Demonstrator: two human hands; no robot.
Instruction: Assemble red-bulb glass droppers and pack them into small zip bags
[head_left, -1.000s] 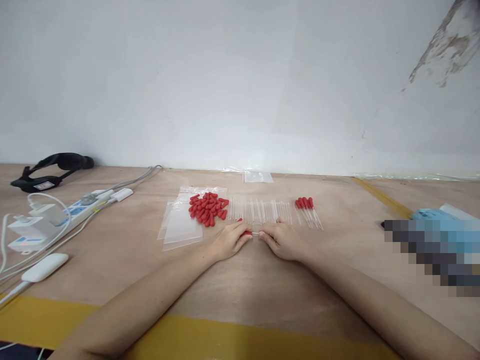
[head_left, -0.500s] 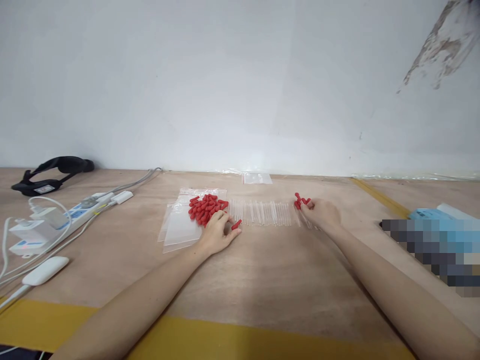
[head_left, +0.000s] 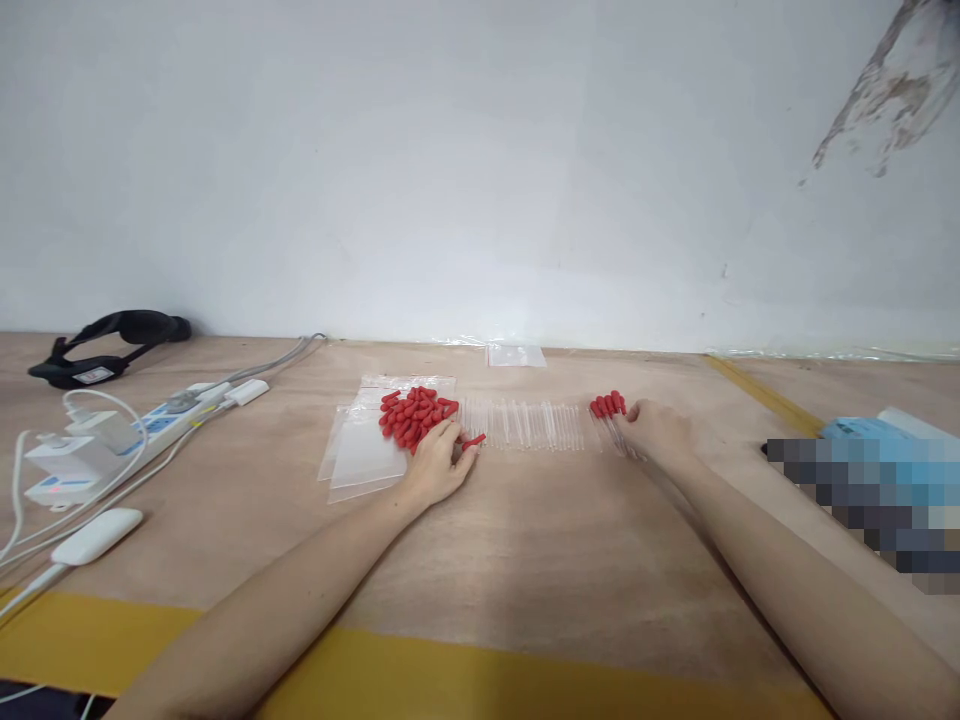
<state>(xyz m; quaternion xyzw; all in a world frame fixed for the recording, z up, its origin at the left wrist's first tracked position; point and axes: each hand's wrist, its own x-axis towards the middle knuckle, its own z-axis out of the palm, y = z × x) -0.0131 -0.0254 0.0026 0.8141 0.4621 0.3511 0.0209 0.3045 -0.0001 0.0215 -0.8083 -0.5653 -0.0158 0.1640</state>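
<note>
Left hand [head_left: 435, 468] lies palm down on the table [head_left: 525, 540], fingers curled at the near edge of the red caps [head_left: 415, 415]. One loose cap [head_left: 474, 441] sits at its fingertips; can't tell whether it's pinched or just touched.

Right hand [head_left: 660, 432] rests on the table at the right end of the layout, fingers loosely bent over the capped droppers [head_left: 611, 412]. It touches the clear stems; the grip itself is hidden, so I can't tell if it's closed on one. Their red bulbs point away from the person, bunched side by side.

Between the hands: a row of bare clear tubes [head_left: 529, 425], laid parallel, running from the cap pile across to the capped droppers.

The cap pile sits on a stack of clear bags [head_left: 360, 450], which spreads toward the left and near side. Another small clear bag [head_left: 514, 355] lies farther back by the wall, well apart from both hands.

Far left: white power strip [head_left: 161, 420] with blue markings, with white chargers [head_left: 64, 455] plugged in and cables; print too small to read. A white oblong device [head_left: 94, 535] lies near the yellow tape [head_left: 450, 680] along the front edge. A black strap [head_left: 109, 345] with a small white label lies by the wall, text unreadable.

Right edge: a blue pack [head_left: 862, 432], partly behind a pixelated patch. No legible writing anywhere.
</note>
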